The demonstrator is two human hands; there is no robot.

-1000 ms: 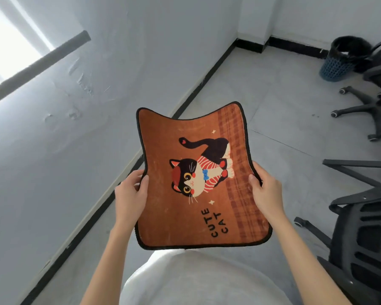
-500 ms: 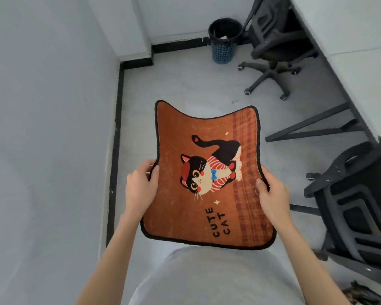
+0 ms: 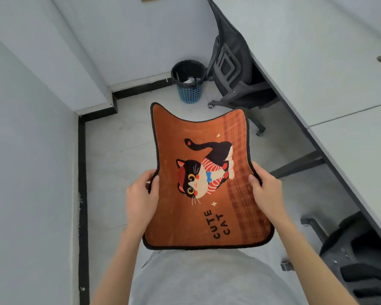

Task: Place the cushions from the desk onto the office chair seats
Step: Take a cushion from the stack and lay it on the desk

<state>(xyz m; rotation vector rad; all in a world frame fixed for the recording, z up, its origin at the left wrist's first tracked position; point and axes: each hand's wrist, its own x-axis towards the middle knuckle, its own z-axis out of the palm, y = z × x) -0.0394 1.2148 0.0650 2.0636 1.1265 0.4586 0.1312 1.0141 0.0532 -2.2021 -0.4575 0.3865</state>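
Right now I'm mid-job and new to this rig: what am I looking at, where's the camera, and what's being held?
There is no machine here: a person's two bare hands. The one camera sits on the head, looking forward and down. The left hand and right hand grip the side edges of an orange "CUTE CAT" cushion, held in the air above the floor. The desk runs along the right, with one black office chair tucked under it beside a waste bin, and another office chair nearer.
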